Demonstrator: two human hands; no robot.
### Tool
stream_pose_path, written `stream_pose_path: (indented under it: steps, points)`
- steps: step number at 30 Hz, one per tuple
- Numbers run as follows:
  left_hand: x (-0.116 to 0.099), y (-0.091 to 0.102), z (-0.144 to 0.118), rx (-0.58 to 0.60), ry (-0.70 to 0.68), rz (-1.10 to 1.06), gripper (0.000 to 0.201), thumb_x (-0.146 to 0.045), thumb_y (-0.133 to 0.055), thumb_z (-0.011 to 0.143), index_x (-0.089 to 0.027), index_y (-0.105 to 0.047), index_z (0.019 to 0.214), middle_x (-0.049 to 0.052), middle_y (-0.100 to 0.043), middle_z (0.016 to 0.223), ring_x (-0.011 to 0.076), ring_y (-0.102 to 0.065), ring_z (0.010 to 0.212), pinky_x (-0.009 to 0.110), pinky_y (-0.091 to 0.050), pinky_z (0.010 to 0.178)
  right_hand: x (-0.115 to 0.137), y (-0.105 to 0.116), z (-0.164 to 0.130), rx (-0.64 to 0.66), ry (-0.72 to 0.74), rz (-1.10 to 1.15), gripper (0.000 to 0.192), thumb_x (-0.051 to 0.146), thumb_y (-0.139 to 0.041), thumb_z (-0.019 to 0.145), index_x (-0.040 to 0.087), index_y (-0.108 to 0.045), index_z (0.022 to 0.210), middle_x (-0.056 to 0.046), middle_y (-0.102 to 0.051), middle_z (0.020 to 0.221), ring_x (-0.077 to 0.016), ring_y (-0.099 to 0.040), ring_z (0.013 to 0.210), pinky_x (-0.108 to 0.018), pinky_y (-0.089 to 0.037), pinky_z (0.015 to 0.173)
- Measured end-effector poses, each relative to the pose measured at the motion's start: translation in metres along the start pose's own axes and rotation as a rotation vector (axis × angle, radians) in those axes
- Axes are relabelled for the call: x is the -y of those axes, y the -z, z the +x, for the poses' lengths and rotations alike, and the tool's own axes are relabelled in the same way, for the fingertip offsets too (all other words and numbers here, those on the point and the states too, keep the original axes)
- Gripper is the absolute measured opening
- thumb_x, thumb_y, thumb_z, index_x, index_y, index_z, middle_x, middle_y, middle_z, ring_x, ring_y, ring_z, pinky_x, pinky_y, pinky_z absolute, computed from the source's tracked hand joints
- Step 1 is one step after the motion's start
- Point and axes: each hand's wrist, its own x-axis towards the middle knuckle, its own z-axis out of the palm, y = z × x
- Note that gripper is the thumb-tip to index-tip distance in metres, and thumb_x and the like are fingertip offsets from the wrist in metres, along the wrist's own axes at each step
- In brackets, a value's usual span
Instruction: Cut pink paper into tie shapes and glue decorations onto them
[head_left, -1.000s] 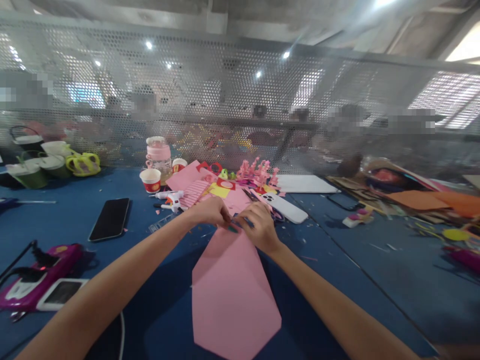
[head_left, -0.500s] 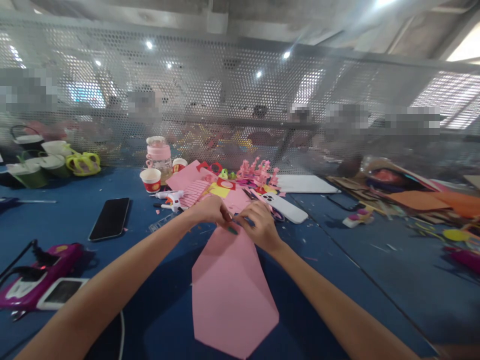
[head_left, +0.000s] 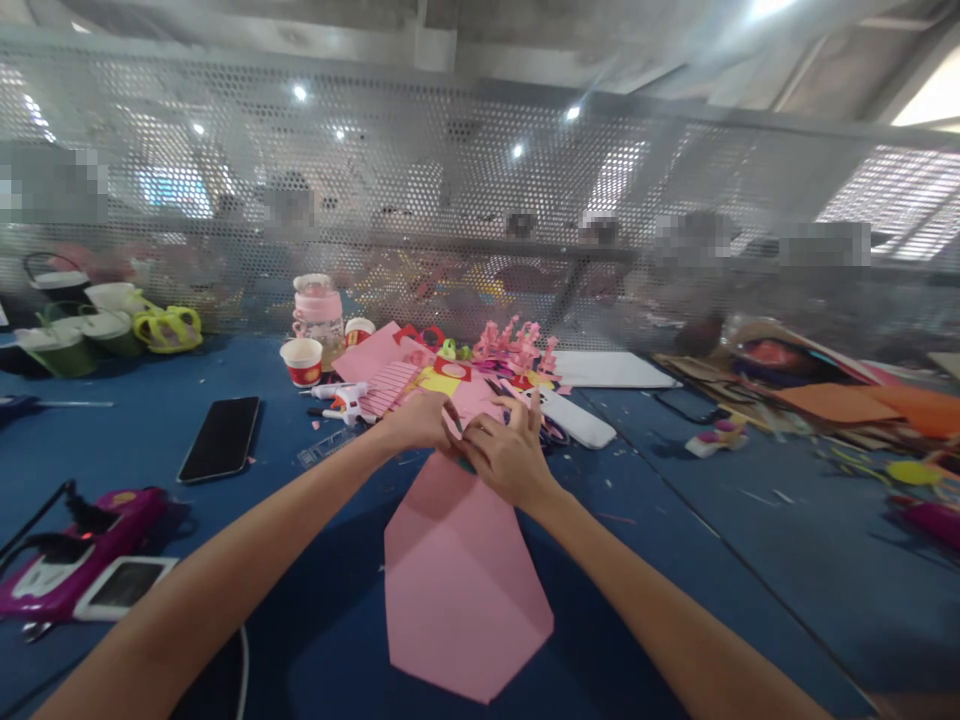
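Left hand (head_left: 420,422) and right hand (head_left: 506,455): grip of each narrow, fingertips pinched on the far tip of the folded pink paper sheet (head_left: 461,575), hands touching. Sheet lay flat on the blue counter (head_left: 712,540), pointing away. Beyond: white phone (head_left: 574,418), glue gun (head_left: 341,398). Left: black phone (head_left: 220,437).

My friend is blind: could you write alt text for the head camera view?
Two bare hands, left hand and right hand, meet at the far tip of a folded pink paper sheet on a blue table, with a black phone lying to the left.
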Motion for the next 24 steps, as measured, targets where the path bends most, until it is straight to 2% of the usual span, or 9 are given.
stream_pose_path:
  steps: [3, 6, 12, 16, 22, 24]
  points:
    - [0.000, 0.000, -0.001, -0.013, 0.002, 0.031, 0.055, -0.013, -0.076, 0.042, -0.009, -0.054, 0.092, 0.003, -0.067, 0.062, 0.0185, -0.064, 0.065, 0.024, -0.047, 0.057, 0.002, -0.002, -0.001, 0.041, -0.046, 0.049, 0.020, 0.023, -0.048, 0.082, 0.022, -0.062, 0.068, -0.002, -0.064, 0.076, -0.0285, -0.042, 0.099, -0.060, 0.001, 0.096]
    - [0.002, -0.001, 0.000, 0.014, -0.013, 0.018, 0.054, -0.017, -0.076, 0.043, -0.010, -0.054, 0.092, 0.004, -0.067, 0.063, 0.0190, -0.065, 0.067, 0.025, -0.047, 0.058, 0.003, -0.004, -0.001, 0.075, -0.120, 0.124, 0.021, 0.021, -0.047, 0.082, 0.022, -0.061, 0.067, -0.002, -0.064, 0.074, -0.0277, -0.043, 0.096, -0.060, -0.006, 0.093]
    - [0.004, 0.002, 0.001, 0.084, 0.003, 0.034, 0.051, -0.015, -0.074, 0.045, -0.010, -0.055, 0.091, 0.004, -0.068, 0.065, 0.0189, -0.065, 0.069, 0.024, -0.047, 0.059, 0.001, -0.007, -0.001, 0.095, -0.203, 0.242, 0.020, 0.020, -0.049, 0.080, 0.022, -0.061, 0.063, -0.001, -0.064, 0.070, -0.0250, -0.044, 0.090, -0.052, -0.019, 0.088]
    - [0.002, 0.005, 0.000, 0.130, -0.013, 0.088, 0.042, -0.011, -0.068, 0.051, -0.010, -0.057, 0.092, 0.003, -0.069, 0.065, 0.0176, -0.065, 0.072, 0.021, -0.046, 0.061, 0.001, -0.010, -0.001, 0.101, -0.224, 0.257, 0.021, 0.019, -0.051, 0.078, 0.021, -0.060, 0.060, 0.000, -0.065, 0.069, -0.0253, -0.044, 0.090, -0.047, -0.023, 0.085]
    - [-0.001, 0.004, 0.000, 0.068, -0.148, 0.165, 0.027, -0.009, -0.060, 0.058, -0.010, -0.060, 0.085, 0.004, -0.069, 0.073, 0.0157, -0.064, 0.071, 0.020, -0.045, 0.059, -0.004, -0.019, -0.004, -0.004, -0.305, 0.235, 0.024, 0.024, -0.052, 0.079, 0.021, -0.060, 0.056, -0.004, -0.064, 0.065, -0.0232, -0.044, 0.080, -0.046, -0.027, 0.078]
    - [-0.001, 0.003, 0.000, 0.067, -0.191, 0.140, 0.030, -0.007, -0.060, 0.057, -0.011, -0.059, 0.087, 0.002, -0.068, 0.074, 0.0143, -0.063, 0.071, 0.019, -0.045, 0.061, -0.006, -0.021, -0.005, -0.023, -0.318, 0.214, 0.027, 0.027, -0.051, 0.080, 0.021, -0.059, 0.055, -0.004, -0.063, 0.063, -0.0234, -0.043, 0.078, -0.046, -0.027, 0.077]
